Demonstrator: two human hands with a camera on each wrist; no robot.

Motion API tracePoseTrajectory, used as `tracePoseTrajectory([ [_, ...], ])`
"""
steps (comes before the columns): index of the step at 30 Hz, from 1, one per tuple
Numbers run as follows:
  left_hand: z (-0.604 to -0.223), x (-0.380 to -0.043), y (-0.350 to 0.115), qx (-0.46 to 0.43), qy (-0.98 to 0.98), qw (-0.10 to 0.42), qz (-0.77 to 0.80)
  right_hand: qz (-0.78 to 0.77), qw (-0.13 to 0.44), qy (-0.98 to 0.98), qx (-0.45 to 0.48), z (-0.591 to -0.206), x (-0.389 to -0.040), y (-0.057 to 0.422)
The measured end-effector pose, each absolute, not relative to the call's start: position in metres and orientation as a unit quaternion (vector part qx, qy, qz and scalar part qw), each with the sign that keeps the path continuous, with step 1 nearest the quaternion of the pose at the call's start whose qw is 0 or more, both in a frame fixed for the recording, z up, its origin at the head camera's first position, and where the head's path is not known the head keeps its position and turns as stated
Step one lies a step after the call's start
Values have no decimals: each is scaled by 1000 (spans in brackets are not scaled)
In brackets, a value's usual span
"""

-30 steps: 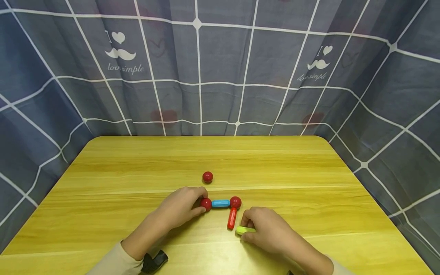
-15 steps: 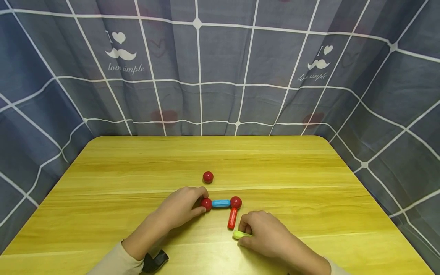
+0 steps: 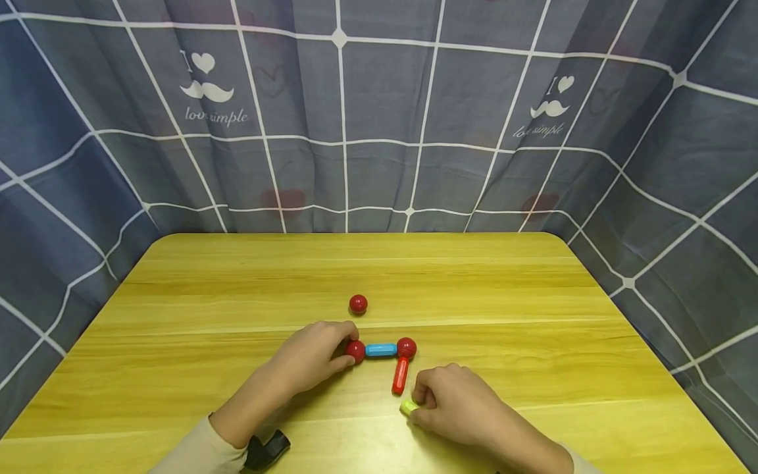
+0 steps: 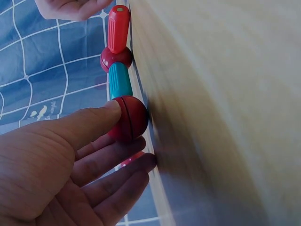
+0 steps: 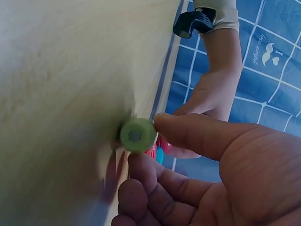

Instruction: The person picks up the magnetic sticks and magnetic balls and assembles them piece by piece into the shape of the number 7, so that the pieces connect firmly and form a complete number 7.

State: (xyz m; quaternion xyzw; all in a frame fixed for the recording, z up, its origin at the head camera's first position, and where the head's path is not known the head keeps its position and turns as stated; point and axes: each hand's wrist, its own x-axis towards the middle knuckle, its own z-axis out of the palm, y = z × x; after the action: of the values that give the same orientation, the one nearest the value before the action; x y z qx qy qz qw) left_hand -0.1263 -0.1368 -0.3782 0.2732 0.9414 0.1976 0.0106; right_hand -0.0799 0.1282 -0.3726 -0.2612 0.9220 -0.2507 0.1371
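My left hand (image 3: 314, 355) pinches a red ball (image 4: 130, 118) between thumb and fingers on the tabletop. From that ball a blue magnetic rod (image 3: 381, 350) runs right to a second red ball (image 3: 406, 347). A red rod (image 3: 400, 376) joins this second ball and points toward me, its near end free. My right hand (image 3: 456, 403) pinches a yellow-green rod (image 3: 408, 407) just below that free end, apart from it. In the right wrist view the green rod (image 5: 137, 135) shows its round end with a metal disc, between thumb and fingers.
A loose red ball (image 3: 358, 303) lies beyond the left hand on the wooden table (image 3: 237, 276). A grey checked curtain (image 3: 379, 99) hangs behind the table and along its sides. A black wrist device (image 3: 266, 451) sits at the left cuff.
The right hand has shifted slightly toward me and left with the yellow-green rod, whose visible part is now shorter and angled differently. The left hand and joined pieces stay in place.
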Motion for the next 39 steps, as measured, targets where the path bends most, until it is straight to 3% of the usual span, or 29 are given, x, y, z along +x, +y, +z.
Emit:
tracePoseTrajectory([
  [27,-378,-127,-137,276,941,4,196,-255,129,916,-280,-377,-79,114],
  [39,-376,-126,-137,276,940,9,199,-235,117,904,-337,-375,-78,114],
])
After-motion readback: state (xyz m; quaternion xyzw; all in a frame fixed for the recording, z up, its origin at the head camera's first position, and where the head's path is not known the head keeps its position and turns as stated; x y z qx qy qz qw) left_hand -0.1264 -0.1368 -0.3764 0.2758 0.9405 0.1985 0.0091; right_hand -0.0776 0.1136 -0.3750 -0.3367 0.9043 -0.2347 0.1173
